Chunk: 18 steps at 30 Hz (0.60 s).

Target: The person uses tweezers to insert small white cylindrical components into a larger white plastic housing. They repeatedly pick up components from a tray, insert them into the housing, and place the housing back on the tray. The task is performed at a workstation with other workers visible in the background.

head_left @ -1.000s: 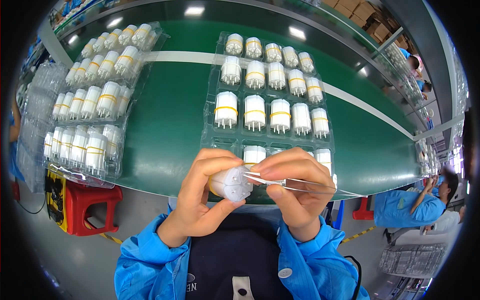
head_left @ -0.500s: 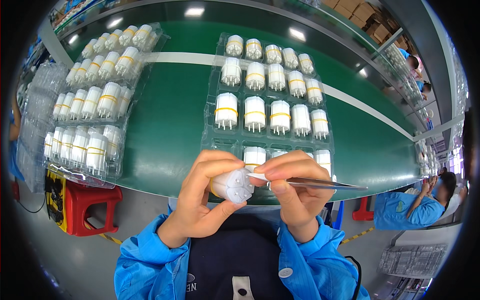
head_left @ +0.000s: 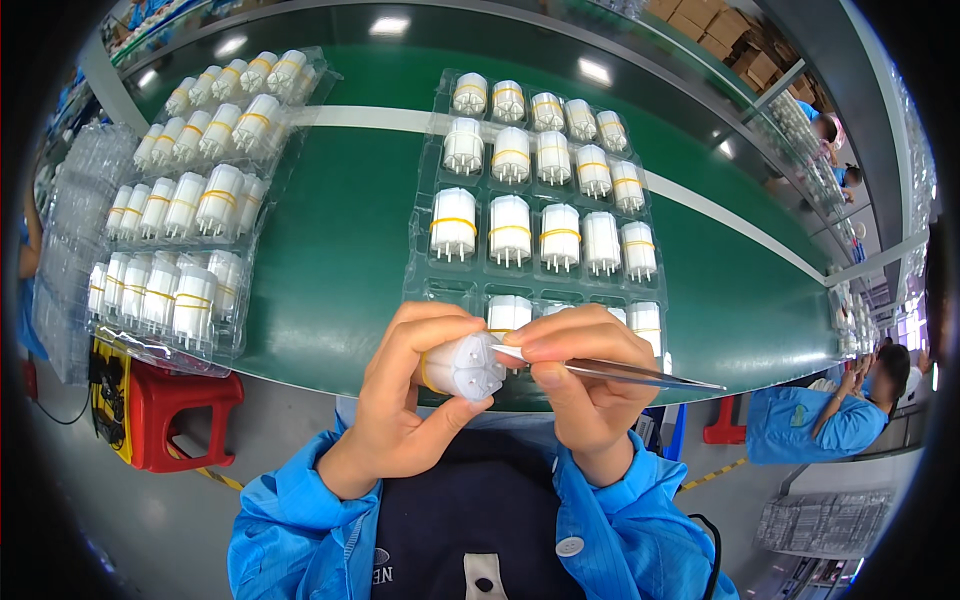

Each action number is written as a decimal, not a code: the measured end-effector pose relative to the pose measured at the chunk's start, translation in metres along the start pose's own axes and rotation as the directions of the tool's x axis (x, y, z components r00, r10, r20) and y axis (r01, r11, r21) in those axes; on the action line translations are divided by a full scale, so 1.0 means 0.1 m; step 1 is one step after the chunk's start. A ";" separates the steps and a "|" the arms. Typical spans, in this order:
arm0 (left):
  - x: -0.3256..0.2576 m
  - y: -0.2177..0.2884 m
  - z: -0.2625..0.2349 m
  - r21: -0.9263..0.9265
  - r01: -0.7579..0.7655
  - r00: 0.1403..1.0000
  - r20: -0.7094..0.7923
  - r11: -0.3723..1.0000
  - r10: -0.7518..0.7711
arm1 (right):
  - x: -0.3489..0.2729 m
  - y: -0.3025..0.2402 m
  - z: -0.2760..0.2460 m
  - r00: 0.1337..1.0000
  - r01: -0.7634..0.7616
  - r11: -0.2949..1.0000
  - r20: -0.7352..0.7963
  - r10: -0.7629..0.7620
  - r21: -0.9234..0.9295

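A bundle of white pronged plastic parts, bound with a yellow band, is tipped in my left hand, its end with small prongs facing right. The fingers of that hand are closed round it. My right hand pinches a small white piece at the bundle's end. The same hand also holds a slim, pointed metal tool that looks like tweezers, its tip sticking out to the right. What the right fingertips cover is partly hidden.
Beyond my hands, a clear plastic tray carries rows of similar banded bundles on the green table. Another loaded tray lies left, beside stacked clear trays. A red stool stands lower left; a co-worker in blue sits right.
My right hand has shifted slightly left, and the metal tool's free tip has dipped a little. The bundle stays in my left hand with hardly any movement.
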<state>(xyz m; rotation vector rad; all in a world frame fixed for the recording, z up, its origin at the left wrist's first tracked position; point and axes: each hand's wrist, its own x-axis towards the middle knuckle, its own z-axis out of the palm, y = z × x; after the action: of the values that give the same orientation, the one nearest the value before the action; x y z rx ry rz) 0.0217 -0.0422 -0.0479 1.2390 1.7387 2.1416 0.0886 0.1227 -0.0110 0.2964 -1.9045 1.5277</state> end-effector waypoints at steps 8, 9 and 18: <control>0.02 0.01 -0.06 0.300 -0.100 0.995 0.054 0.949 0.088 | 0.02 -0.02 0.04 0.981 -0.183 0.973 -0.039 0.191 0.141; 0.01 0.01 -0.06 0.298 -0.098 0.995 0.045 0.950 0.089 | 0.03 -0.02 0.05 0.984 -0.168 0.978 -0.042 0.174 0.122; 0.03 -0.03 -0.02 0.387 -0.163 0.985 0.014 0.907 0.171 | 0.19 -0.17 0.03 0.989 0.049 0.950 0.151 -0.002 -0.309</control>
<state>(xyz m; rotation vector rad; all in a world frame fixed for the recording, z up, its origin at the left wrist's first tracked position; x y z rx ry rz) 0.0169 -0.0409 -0.0489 1.5109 2.2195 1.9549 0.0825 0.1195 0.0141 0.2973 -2.2140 1.1898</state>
